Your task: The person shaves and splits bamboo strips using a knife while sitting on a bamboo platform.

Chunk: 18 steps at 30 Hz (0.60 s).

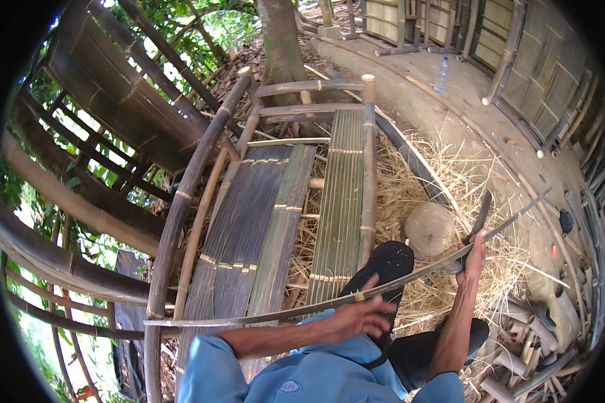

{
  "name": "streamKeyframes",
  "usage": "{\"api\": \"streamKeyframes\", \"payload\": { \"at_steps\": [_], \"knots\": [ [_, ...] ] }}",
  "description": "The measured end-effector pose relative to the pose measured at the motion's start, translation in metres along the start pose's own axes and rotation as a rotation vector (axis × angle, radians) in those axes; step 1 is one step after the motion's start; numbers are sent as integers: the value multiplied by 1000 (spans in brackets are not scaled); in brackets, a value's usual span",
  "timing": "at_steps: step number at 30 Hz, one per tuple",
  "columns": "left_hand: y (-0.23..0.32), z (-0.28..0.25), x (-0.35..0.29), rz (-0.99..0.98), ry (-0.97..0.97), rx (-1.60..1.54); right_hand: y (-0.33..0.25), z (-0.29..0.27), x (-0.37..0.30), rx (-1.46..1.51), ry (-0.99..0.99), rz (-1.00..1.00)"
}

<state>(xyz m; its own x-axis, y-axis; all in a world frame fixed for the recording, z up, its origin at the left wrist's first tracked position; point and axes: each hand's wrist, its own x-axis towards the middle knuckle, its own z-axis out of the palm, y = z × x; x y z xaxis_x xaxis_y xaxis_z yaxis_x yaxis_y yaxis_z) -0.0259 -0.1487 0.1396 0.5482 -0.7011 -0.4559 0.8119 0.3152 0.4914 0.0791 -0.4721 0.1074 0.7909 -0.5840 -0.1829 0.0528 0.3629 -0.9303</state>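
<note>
Alongside both hands (359, 318) (475, 260) runs a bamboo strip (423, 271).

Long, narrow bamboo strip (423, 270) — dark, gently bowed, unbroken along its visible length, slanting lower left to upper right. Dark, curved knife (480, 215) — blade pointing up, slightly tilted, base at strip's right part; contact unclear.

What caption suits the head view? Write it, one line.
Long bamboo strip passing left hand and right hand, bamboo bench ahead.
</note>
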Motion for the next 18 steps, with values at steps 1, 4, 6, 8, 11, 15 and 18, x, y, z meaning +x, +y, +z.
{"api": "streamKeyframes", "payload": {
  "at_steps": [1,4,6,8,11,15,18],
  "knots": [
    [-2,-2,11,-17,-19,1,-4,-1,-1,-11,-12,-23],
    [4,8,46,345,-64,-40,-10,-12,5,39,-67,-19],
    [6,17,70,684,44,119,-11,-18,5,85,-13,45],
    [40,52,76,801,69,93,-14,-29,-8,155,-36,71],
    [112,75,78,1174,-66,148,18,-72,-10,329,-56,318],
    [204,68,41,1573,51,67,73,-109,-53,435,189,371],
    [266,78,-45,1608,-296,175,79,-90,-89,228,193,365]
  ]
}}
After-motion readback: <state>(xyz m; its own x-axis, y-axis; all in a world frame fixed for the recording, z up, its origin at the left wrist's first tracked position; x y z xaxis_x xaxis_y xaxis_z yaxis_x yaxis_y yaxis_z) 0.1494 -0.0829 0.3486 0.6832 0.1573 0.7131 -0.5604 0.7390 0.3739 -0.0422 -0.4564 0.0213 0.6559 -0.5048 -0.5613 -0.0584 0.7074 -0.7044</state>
